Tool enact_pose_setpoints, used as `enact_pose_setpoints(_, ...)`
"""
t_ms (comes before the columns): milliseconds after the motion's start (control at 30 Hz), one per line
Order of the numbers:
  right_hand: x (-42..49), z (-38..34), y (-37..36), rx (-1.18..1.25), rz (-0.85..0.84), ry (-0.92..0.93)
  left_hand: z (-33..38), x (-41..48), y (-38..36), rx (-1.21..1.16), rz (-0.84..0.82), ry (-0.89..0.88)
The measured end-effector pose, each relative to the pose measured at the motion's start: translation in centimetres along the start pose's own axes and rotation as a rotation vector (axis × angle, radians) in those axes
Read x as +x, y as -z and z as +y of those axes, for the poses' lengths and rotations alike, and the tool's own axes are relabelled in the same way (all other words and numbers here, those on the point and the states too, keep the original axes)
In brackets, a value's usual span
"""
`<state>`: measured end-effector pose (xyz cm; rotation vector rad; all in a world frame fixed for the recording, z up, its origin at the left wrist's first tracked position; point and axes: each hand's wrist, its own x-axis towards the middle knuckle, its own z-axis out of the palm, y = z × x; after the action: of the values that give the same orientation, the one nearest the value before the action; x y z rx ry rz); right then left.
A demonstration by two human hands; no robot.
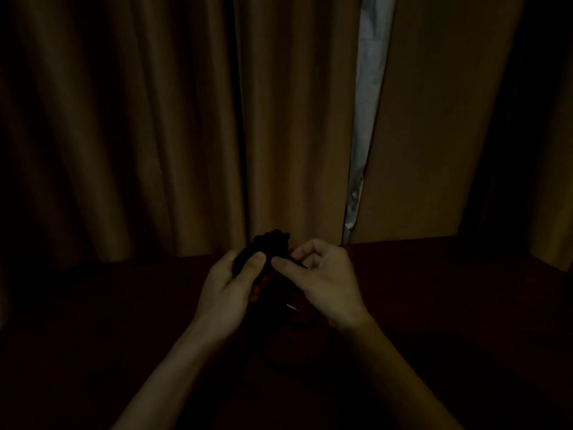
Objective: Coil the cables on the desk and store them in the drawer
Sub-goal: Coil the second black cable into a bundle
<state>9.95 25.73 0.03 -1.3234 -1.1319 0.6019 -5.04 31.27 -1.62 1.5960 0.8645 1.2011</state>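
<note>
Black cable bundle [273, 248] gripped by left hand [228, 287]; right hand [322, 274] pinches strand.

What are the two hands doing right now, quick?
Left hand: grips the dark cable bundle.
Right hand: fingers curled, pinching at that bundle; exact strand too dark to tell.

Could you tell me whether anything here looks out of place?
Only the curtains stand out: they do not meet, leaving a pale strip right of centre. The left hand and right hand hold a cable bundle; the desk is too dim to judge.
</note>
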Motion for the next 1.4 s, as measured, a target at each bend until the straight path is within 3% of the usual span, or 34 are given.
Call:
enact_pose_setpoints(200,0.0,0.4,-0.6,-0.331,0.027,0.22,-0.5,0.2,-0.1,-0.03,0.037,0.043)
enact_pose_setpoints(333,0.4,0.9,-0.4,-0.37,0.012,0.222,-0.5,0.1,-0.5,-0.007,0.06,0.038)
enact_pose_setpoints(433,0.5,0.7,0.0,-0.409,-0.091,0.05,-0.4,0.5,0.1,-0.07,0.104,0.09)
enact_pose_setpoints(567,0.6,0.9,0.3,-0.187,-0.314,-0.126,0.0,0.7,0.6,-0.14,0.089,0.103)
enact_pose_setpoints(700,0.2,0.9,0.3,-0.096,-0.497,0.021,0.3,0.6,0.3,-0.173,0.046,0.107)
enact_pose_setpoints(833,0.3,0.8,0.2,-0.043,-0.408,0.152,0.4,0.8,0.5,-0.189,0.036,0.111)
enact_pose_setpoints(1033,-0.3,0.2,0.5,0.292,-0.46,0.1,1.0,0.7,0.3,-0.251,0.056,0.154)
enact_pose_setpoints(1133,-0.5,-0.5,0.5,0.306,-0.486,0.051,1.7,0.4,0.4,-0.316,0.035,0.131)
enact_pose_setpoints(1233,-0.4,-0.5,0.9,0.279,-0.453,-0.045,2.4,-0.1,0.2,-0.414,-0.058,0.155)
enact_pose_setpoints(1400,0.2,0.2,1.5,0.254,-0.44,-0.009,3.1,-0.9,0.4,-0.529,-0.279,0.243)
